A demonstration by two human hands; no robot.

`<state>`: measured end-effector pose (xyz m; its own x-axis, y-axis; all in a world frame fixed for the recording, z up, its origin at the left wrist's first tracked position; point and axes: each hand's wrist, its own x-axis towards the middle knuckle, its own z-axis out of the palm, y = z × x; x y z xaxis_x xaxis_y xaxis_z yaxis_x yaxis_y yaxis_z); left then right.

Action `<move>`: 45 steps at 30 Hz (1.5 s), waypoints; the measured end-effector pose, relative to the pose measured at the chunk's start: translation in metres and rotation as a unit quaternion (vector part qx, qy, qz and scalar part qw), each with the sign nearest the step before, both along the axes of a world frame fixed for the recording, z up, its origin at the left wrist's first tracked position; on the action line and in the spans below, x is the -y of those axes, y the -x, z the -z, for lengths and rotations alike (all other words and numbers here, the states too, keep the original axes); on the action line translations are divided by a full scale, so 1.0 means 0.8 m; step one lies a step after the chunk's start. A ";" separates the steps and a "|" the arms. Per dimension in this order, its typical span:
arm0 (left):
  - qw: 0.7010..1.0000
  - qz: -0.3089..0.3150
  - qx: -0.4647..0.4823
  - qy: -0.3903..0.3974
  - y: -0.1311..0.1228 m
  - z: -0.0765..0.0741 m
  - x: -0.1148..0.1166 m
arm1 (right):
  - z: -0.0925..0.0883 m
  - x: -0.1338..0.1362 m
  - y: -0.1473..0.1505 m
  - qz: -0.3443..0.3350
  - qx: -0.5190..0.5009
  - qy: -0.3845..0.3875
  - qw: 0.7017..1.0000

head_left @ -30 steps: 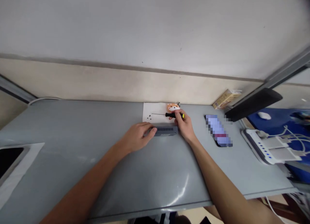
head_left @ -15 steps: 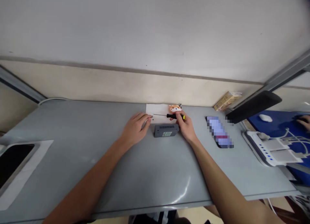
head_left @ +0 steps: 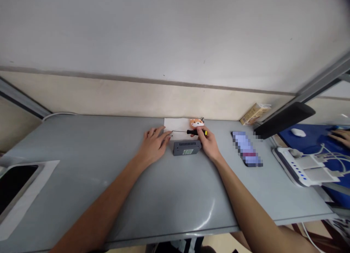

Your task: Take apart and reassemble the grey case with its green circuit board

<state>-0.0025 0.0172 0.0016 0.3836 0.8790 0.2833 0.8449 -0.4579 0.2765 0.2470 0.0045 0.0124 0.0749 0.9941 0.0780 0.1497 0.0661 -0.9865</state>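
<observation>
My right hand grips the black and yellow handle of a screwdriver, whose thin shaft points left over a white sheet of paper. At the shaft's tip is my left hand, its fingers apart, with the index finger and thumb at the paper's left edge. Small dark specks lie on the paper near those fingertips. A dark grey box with a row of slots and a pale label stands just in front of the paper. Behind my right hand sits an orange and white animal-faced item.
On the right are a phone, a carton, a black upright panel and a white power strip with plugs. Another person's hand rests on a blue mat beyond. A dark-screened device lies on paper at far left.
The fingers of my left hand have spread apart, and the screwdriver's tip now meets its fingertips. My right hand has shifted slightly left with the screwdriver.
</observation>
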 end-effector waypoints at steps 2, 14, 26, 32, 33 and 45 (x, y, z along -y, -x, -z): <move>1.000 0.002 0.000 0.000 0.000 -0.002 0.000 | -0.002 -0.001 -0.001 0.011 -0.007 -0.006 1.000; 0.984 0.006 0.173 -0.050 -0.007 -0.007 -0.001 | -0.006 -0.005 -0.009 0.029 -0.181 -0.017 0.983; 0.976 0.028 0.193 -0.093 -0.001 0.002 -0.010 | -0.009 0.000 -0.006 -0.010 -0.168 -0.006 0.986; 0.972 0.069 0.147 -0.172 0.004 -0.004 -0.010 | -0.010 0.003 -0.005 -0.010 -0.158 -0.007 0.987; 0.970 0.071 0.142 -0.183 0.004 -0.007 -0.010 | -0.011 0.004 -0.005 -0.012 -0.158 -0.009 0.987; 0.968 0.102 0.112 -0.200 0.003 -0.023 -0.003 | -0.020 0.004 -0.010 -0.011 -0.157 -0.011 0.988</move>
<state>-0.0053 0.0192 0.0196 0.4267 0.5953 0.6808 0.6655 -0.7164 0.2093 0.2547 0.0016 0.0287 0.0768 0.9942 0.0751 -0.1645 0.0869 -0.9825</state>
